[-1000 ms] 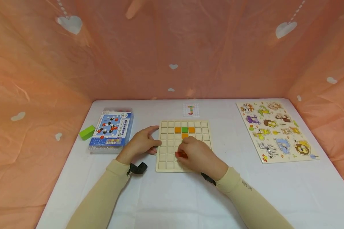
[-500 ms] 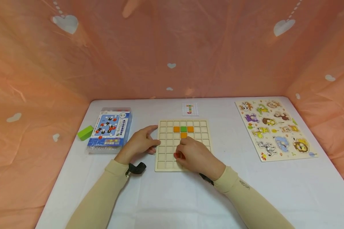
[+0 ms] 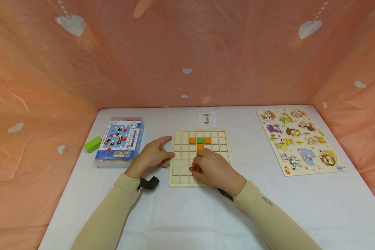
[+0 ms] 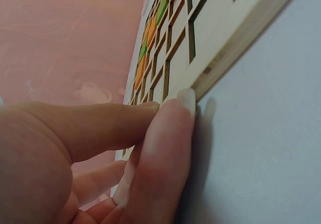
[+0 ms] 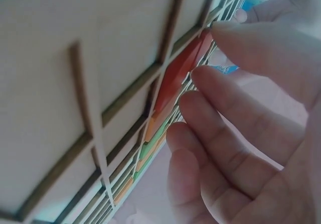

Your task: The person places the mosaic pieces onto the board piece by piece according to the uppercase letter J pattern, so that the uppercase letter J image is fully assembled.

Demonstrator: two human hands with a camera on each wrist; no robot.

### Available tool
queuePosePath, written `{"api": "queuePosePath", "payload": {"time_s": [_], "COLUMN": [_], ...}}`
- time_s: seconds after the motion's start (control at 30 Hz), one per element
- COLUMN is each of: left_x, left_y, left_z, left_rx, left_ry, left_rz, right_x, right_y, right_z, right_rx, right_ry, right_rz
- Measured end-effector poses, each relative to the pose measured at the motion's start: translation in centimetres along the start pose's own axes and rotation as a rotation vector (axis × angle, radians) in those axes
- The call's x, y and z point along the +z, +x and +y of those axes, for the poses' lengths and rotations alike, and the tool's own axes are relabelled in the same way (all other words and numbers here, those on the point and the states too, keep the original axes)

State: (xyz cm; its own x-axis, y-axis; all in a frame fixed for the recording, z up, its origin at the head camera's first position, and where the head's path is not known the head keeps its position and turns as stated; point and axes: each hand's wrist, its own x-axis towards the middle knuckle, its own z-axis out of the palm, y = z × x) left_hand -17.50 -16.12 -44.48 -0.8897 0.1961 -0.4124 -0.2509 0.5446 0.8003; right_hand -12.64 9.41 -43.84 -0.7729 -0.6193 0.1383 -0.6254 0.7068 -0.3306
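Note:
A wooden grid board (image 3: 176, 179) lies in front of me. My left hand (image 3: 151, 154) touches its left edge with thumb and forefinger; the left wrist view shows the thumb (image 4: 168, 133) against the rim. Over the lower middle, my right hand (image 3: 217, 170) pinches a small red tile (image 5: 203, 44) between thumb and forefinger at a cell, beside another red tile (image 5: 173, 81). Farther up sit a green tile (image 3: 200, 140) between two orange tiles and an orange tile (image 3: 200, 147) below it. The right hand hides more of this column in the head view.
Behind the board lies a small card (image 3: 207, 118) printed with a J-shaped coloured pattern. At left are a boxed molecule model set (image 3: 118, 140) and a green block (image 3: 93, 144). An animal puzzle board (image 3: 300, 142) lies at right. Patterned cloth walls surround the white table.
The view has shifted slightly. Both hands stay at almost the same places on the board, and the right fingers move only a little around the red tile.

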Motion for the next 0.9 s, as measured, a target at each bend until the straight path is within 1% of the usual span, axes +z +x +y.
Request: {"api": "queuePosePath", "payload": {"time_s": [0.37,0.53,0.63,0.77,0.83,0.9], "left_x": [0.0,0.1,-0.1,-0.3,-0.4,-0.3], "left_y": [-0.3,-0.3,-0.2,0.0,-0.1,-0.2], "left_z": [0.0,-0.3,-0.4,-0.4,-0.3,-0.3], "left_rx": [-0.002,-0.007,-0.005,0.005,0.005,0.005], "left_ry": [-0.008,-0.018,-0.008,0.018,0.047,0.094], "left_rz": [0.003,0.004,-0.001,0.000,-0.005,-0.007], "right_x": [0.0,0.0,-0.2,-0.8,-1.1,-1.6], "right_y": [0.1,0.0,0.1,-0.1,-0.5,-1.4], "right_z": [0.1,0.0,0.1,0.7,1.3,2.3], "right_rx": [0.015,0.010,0.008,0.040,0.076,0.117], "right_ry": [-0.001,0.001,0.008,0.001,0.004,0.011], "right_rz": [-0.027,-0.023,-0.009,0.010,0.019,0.029]}}
